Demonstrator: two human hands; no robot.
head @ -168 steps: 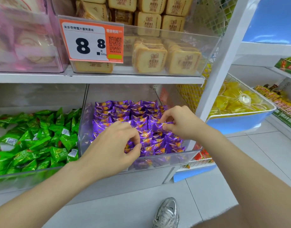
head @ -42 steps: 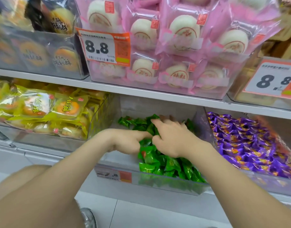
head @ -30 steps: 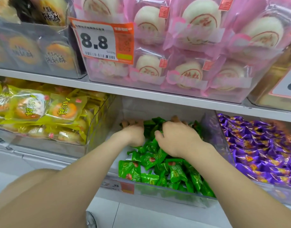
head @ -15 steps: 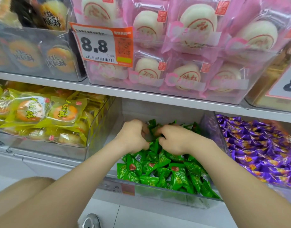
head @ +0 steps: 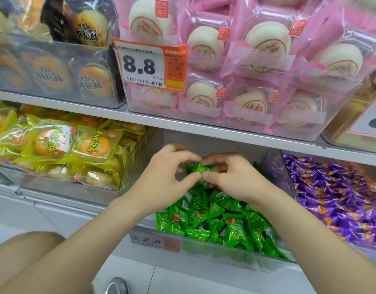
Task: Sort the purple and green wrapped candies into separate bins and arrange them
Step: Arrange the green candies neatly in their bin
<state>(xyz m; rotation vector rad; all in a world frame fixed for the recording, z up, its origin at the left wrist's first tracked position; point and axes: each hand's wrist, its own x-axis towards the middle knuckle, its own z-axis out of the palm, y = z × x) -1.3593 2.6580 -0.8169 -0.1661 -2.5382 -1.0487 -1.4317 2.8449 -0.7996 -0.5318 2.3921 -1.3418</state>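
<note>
A clear bin (head: 214, 254) on the lower shelf holds a heap of green wrapped candies (head: 216, 221). Both hands hover over its back half. My left hand (head: 163, 179) and my right hand (head: 233, 179) meet fingertip to fingertip and pinch a small bunch of green candies (head: 198, 168) lifted just above the heap. To the right, a second clear bin holds purple wrapped candies (head: 335, 198) laid in rows. A clear wall (head: 276, 166) separates the two bins.
A bin of yellow wrapped pastries (head: 61, 149) stands to the left of the green bin. The shelf above carries pink packed buns (head: 246, 81) behind an 8.8 price tag (head: 150, 66), and dark wrapped pastries (head: 55, 66) at the left. White floor tiles lie below.
Since the earliest frame I have shifted from the purple bin to the green bin. In the last second both hands drew together and raised a small bunch of green candies off the heap.
</note>
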